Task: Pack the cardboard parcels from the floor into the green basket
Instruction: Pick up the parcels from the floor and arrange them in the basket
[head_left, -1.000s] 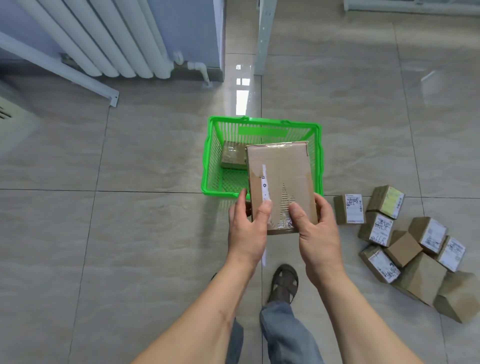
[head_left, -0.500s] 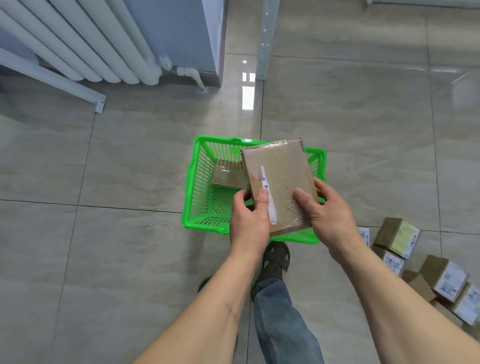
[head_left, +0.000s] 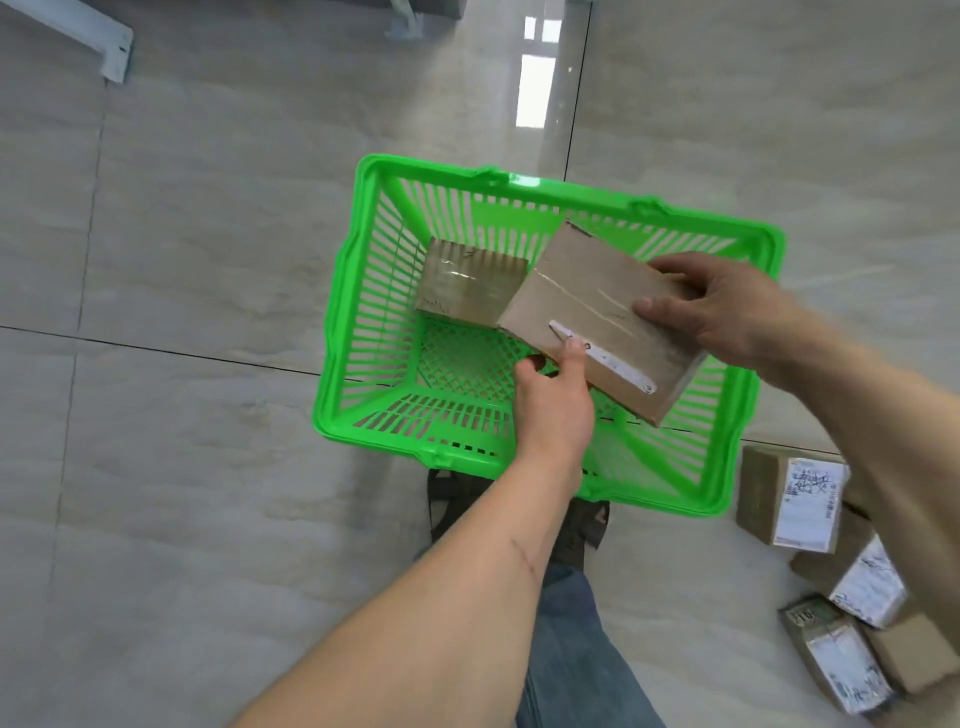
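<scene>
Both hands grasp one flat cardboard parcel (head_left: 597, 317) tilted over the green basket (head_left: 374, 322) — the left hand (head_left: 553, 405) pinching its near edge, the right hand (head_left: 722, 306) gripping its 3 o'clock end. A smaller parcel (head_left: 467, 286) already lies inside, toward 10 o'clock. More labelled parcels (head_left: 795, 501) sit on the floor (head_left: 182, 493) at 4 o'clock — just beside the basket.

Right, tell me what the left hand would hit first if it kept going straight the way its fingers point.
The left hand points up and away, already touching the flat cardboard parcel held over the green basket. Going straight on, it would likely just press into that parcel's near edge; depth is unclear.
</scene>
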